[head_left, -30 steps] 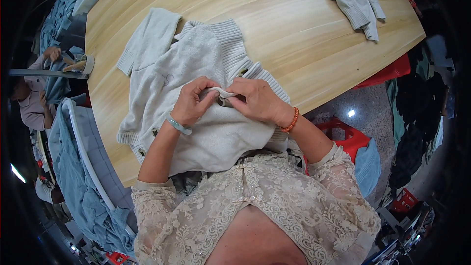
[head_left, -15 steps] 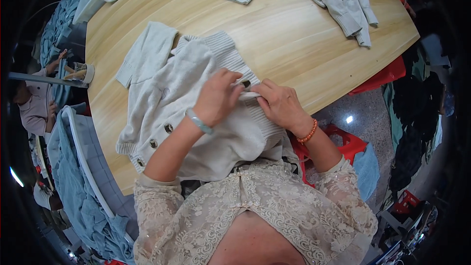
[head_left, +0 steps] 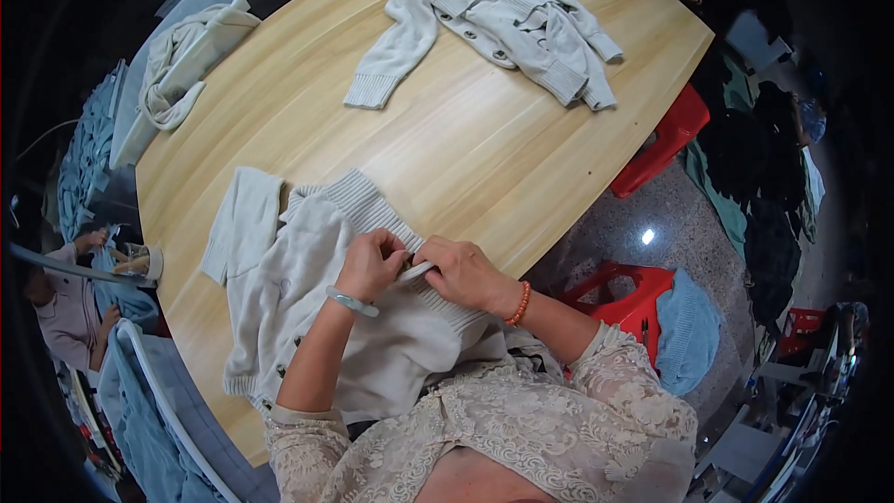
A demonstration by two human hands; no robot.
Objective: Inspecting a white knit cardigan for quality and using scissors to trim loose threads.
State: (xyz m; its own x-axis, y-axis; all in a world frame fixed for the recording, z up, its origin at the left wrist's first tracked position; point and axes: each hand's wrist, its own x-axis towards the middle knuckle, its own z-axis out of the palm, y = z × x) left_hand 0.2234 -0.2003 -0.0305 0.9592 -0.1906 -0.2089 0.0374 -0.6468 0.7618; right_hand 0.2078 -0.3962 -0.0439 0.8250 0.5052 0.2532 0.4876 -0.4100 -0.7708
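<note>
A pale grey knitted cardigan (head_left: 307,251) with dark buttons and ribbed edges lies bunched at the near side of the table, partly against my body. My left hand (head_left: 371,265), with a pale bangle at the wrist, is closed, its fingers pinching the cardigan's edge beside a dark button. Right next to it, my right hand (head_left: 466,272), wearing an orange bead bracelet, grips the same folded band between thumb and fingers. The fingertips nearly meet there and hide most of the button.
Another pale cardigan (head_left: 503,19) lies across the far side of the wooden table (head_left: 279,121). A white bin (head_left: 209,47) with knitwear stands at the far left. Red stools (head_left: 619,303) are at the right; blue knitwear (head_left: 687,335) hangs there. A person (head_left: 70,303) works at the left.
The view has tilted up, so the table and cardigan sit lower and more of the far cardigan shows. My left fingers have closed in on the edge by the button; my right still grips it.
</note>
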